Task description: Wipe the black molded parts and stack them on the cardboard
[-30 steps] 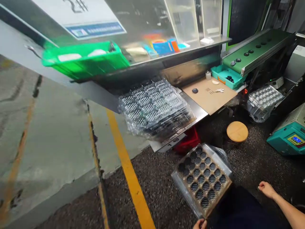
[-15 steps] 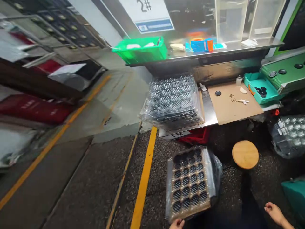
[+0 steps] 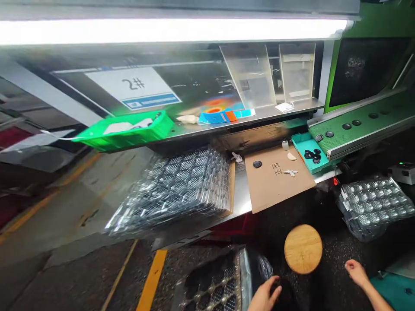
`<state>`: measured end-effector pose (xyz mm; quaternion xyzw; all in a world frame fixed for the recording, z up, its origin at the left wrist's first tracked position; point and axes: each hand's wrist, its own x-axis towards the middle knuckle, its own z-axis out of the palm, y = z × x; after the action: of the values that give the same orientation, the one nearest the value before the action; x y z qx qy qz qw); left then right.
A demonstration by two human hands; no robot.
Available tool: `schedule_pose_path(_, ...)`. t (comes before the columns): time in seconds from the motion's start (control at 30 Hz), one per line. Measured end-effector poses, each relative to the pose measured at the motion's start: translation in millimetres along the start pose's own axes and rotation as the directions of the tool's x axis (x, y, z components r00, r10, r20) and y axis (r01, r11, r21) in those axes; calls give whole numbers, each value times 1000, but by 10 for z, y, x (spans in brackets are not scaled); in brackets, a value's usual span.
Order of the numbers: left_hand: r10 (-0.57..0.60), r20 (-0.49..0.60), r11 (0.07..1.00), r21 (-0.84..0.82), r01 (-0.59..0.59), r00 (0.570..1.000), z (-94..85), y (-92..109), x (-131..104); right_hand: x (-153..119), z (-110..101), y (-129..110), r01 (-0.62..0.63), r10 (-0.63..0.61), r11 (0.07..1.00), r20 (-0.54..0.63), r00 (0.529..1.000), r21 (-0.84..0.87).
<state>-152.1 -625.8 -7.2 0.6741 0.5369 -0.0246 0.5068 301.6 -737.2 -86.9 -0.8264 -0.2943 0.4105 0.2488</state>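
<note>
My left hand point(image 3: 263, 297) is at the bottom edge of the view, beside the right side of a clear-bagged tray point(image 3: 223, 285) of dark round parts. Its thumb and fingers are bent with a gap between them, and nothing shows in them. Further right, my right hand point(image 3: 355, 272) hangs above the dark floor with loosely bent fingers and holds nothing visible. Between the hands and the bench stands a round wooden stool point(image 3: 303, 249). A tall stack of clear plastic trays point(image 3: 181, 181) sits on the left of the metal bench.
On the bench lies a cardboard sheet point(image 3: 275, 190) with a black round part point(image 3: 257, 164). Beside it are a teal bin point(image 3: 316, 164) and a green conveyor belt point(image 3: 366, 129) carrying several parts. A green basket point(image 3: 126, 131) stands on the shelf. More clear trays point(image 3: 376, 201) are at right.
The view has swung to the right and upward. My left hand has gone from the near edge of the bagged tray to its right side. The stool now appears nearer my hands.
</note>
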Motion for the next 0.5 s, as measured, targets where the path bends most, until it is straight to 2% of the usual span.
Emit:
schedule_pose_path(0.1,-11,-92,999,38,14,996,-375,254,252,125,103,-355,124,-125,992,42,991,32)
schedule_pose_path(0.17,19,-100,1000,20,-17,995,-537,404,433,260,114,-731,192,-193,981,30,981,35)
schedule_pose_path(0.23,85,-48,996,1,-85,995,-662,526,624,456,102,-1295,265,-265,964,-19,964,20)
schedule_pose_path(0.27,125,-7,992,-5,-125,992,-724,568,723,573,98,-1663,316,-315,949,-44,948,1)
schedule_pose_path(0.3,167,37,986,-9,-167,985,-792,591,824,701,98,-2090,377,-378,926,-71,923,-28)
schedule_pose_path(0.37,225,107,974,-13,-225,968,-962,573,1024,978,115,-3114,539,-555,829,-99,826,-148)
schedule_pose_path(0.43,250,140,968,-17,-250,958,-1187,471,1223,1267,153,-4313,658,-706,700,-128,696,-278)
schedule_pose_path(0.5,238,96,971,-41,-235,966,-1460,320,1427,1558,205,-5579,721,-820,552,-116,561,-418)
